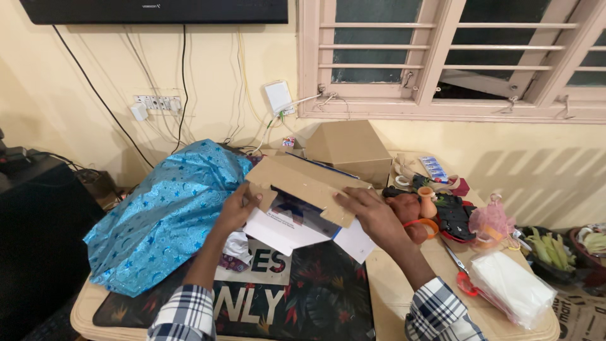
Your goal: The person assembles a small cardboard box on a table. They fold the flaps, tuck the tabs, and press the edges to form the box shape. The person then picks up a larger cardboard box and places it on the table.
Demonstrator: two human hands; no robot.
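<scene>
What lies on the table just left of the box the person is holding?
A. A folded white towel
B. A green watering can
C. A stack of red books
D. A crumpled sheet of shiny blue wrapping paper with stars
D: a crumpled shiny blue wrapping paper with a star pattern lies beside the left hand, which with the right hand holds the cardboard box.

Open brown cardboard box [303, 186] mid-table; closed one [350, 148] behind; dark screen [154, 11] above.

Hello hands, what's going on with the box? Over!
Left hand and right hand grip cardboard box flaps. Blue wrapping paper crowds left.
</scene>
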